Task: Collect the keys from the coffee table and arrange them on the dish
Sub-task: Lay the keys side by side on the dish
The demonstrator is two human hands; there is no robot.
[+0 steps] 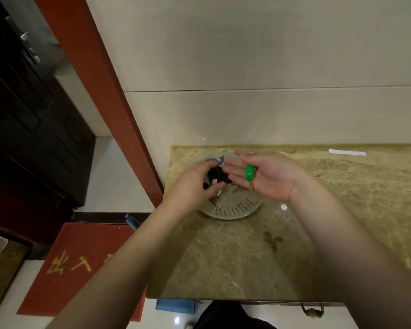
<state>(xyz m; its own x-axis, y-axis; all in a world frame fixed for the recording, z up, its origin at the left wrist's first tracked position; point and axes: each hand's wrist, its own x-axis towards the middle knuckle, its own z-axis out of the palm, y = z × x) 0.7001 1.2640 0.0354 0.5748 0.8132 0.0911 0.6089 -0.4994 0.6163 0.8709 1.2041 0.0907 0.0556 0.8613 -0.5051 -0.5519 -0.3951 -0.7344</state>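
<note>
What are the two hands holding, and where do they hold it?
The left hand pinches a black key fob by its body, above the dish. The green-headed key rests on the open right hand, on its fingers.

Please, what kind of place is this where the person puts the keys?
Probably the entrance area of a home: a marble-look tabletop stands against the wall beside a dark door with a red frame, and a red doormat with gold characters lies on the floor.
</note>
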